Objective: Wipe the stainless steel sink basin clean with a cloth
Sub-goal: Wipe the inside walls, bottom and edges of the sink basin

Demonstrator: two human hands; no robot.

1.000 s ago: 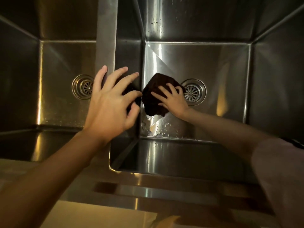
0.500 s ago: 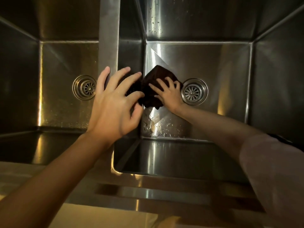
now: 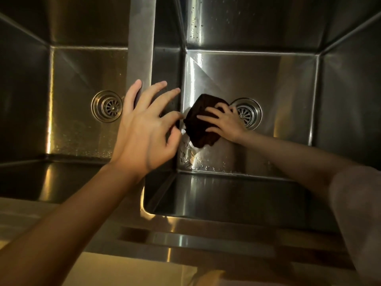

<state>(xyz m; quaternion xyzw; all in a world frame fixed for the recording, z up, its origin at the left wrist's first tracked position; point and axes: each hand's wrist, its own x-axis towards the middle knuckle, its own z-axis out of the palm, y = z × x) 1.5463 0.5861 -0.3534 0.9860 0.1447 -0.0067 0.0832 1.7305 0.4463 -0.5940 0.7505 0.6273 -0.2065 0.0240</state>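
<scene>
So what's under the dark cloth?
The cloth lies on the right basin's steel floor, pressed by the right hand. Water drops show just beside it. The patch directly beneath is hidden.

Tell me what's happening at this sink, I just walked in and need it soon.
A person is wiping the right basin of a double stainless steel sink. Their right hand presses a dark cloth on the basin floor, between the left wall and the drain. Water droplets lie near the cloth. The left hand is spread open by the divider, holding nothing.
</scene>
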